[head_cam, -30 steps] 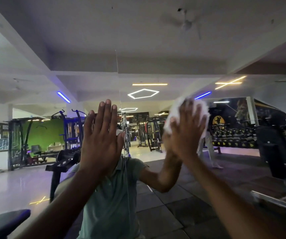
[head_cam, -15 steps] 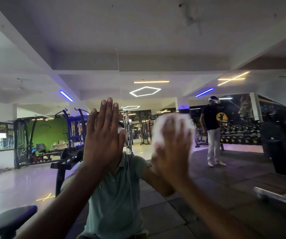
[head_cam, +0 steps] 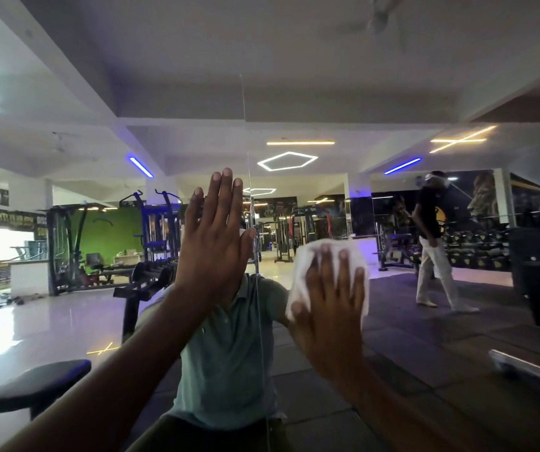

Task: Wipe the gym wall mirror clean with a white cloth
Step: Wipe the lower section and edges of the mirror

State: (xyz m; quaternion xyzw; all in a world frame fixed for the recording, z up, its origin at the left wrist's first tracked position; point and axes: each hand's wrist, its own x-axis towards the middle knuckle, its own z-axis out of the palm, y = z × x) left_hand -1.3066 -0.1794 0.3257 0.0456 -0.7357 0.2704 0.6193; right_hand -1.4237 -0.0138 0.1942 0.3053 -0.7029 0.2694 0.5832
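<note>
With fingers straight, the right hand (head_cam: 330,308) presses the white cloth (head_cam: 307,265) flat against the wall mirror (head_cam: 392,321), low and right of the vertical seam (head_cam: 255,223), while the left hand (head_cam: 213,243), released and holding nothing, lies flat on the glass beside it.

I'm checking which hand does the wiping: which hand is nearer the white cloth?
Right. The right hand presses flat on the white cloth against the mirror. The left hand is flat on the glass to the cloth's left, apart from it.
</note>
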